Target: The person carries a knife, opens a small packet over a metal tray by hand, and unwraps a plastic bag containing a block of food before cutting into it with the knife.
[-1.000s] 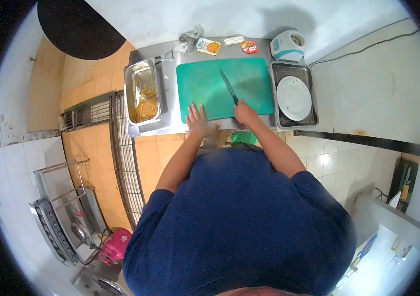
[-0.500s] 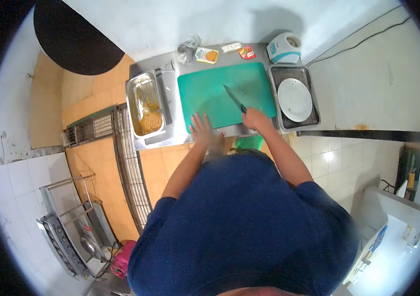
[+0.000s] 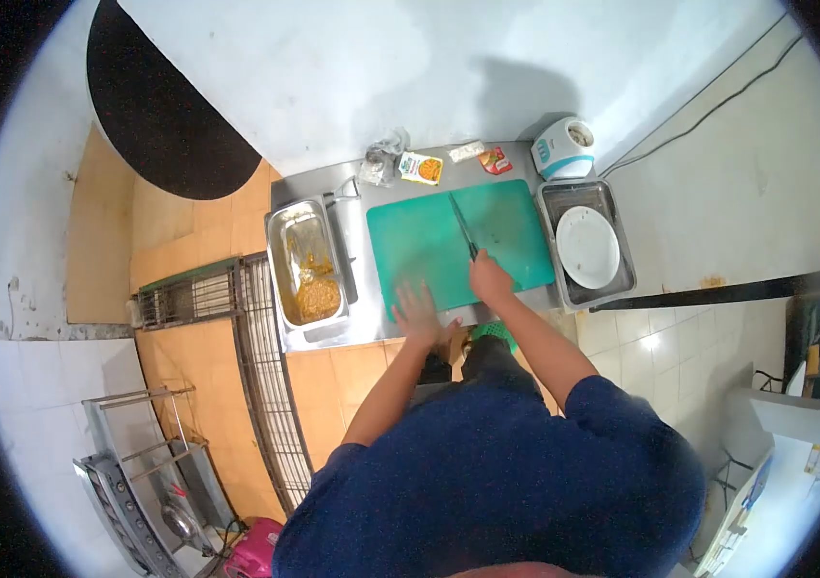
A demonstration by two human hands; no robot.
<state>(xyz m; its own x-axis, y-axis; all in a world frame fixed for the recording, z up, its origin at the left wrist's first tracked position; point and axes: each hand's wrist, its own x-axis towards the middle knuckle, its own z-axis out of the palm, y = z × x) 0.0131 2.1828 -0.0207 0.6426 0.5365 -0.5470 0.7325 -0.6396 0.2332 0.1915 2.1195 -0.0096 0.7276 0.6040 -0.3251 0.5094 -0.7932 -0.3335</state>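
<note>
My right hand [image 3: 492,277] is wrapped round the black handle of a kitchen knife [image 3: 463,222] above the near middle of a green cutting board [image 3: 410,236]. The blade points away from me and tilts slightly left. At the board's near left edge, my left hand [image 3: 418,313] has its fingers spread and is a little blurred; it appears to lie flat on the board. Small dark specks show on the board's right half, too small to name.
Left of the board stands a steel pan [image 3: 275,255] with brown food [image 3: 317,299] in it. A white plate [image 3: 587,248] lies in a dark tray [image 3: 575,195] at right. Behind are a blue-white appliance [image 3: 564,151], a yellow-white packet [image 3: 420,169], a red packet [image 3: 494,161] and a plastic bag [image 3: 383,159].
The view has shifted, so the counter sits lower in the picture. The knife points more directly away from me. My left hand has moved further onto the board.
</note>
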